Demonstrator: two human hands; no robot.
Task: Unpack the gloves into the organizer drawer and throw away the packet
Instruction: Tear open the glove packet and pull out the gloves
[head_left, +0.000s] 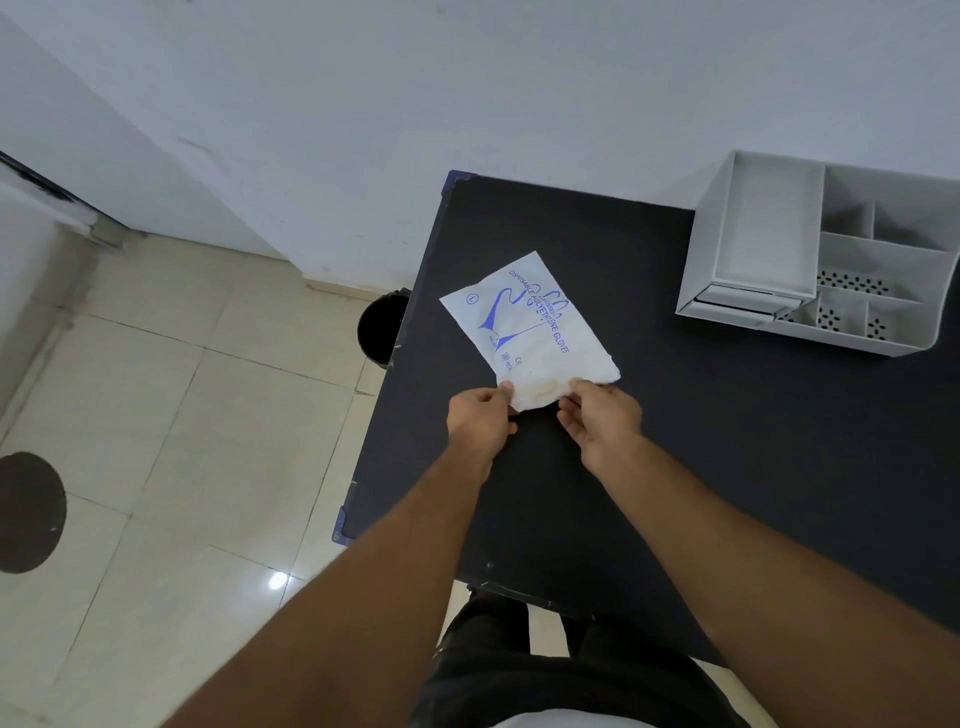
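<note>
A white packet (530, 327) printed in blue with "disposable polyethylene gloves" lies flat on the black table (727, 441), near its left edge. My left hand (480, 421) pinches the packet's near edge on the left. My right hand (602, 421) pinches the same edge on the right. The near edge looks crumpled between my fingers. The gloves inside cannot be seen. The white organizer (831, 260) stands at the table's far right, with its drawer (763, 234) pulled out and several open compartments beside it.
A round black bin (382, 327) stands on the tiled floor just left of the table, partly hidden by the table edge. A white wall runs behind. A dark round patch (28, 512) lies on the floor at far left.
</note>
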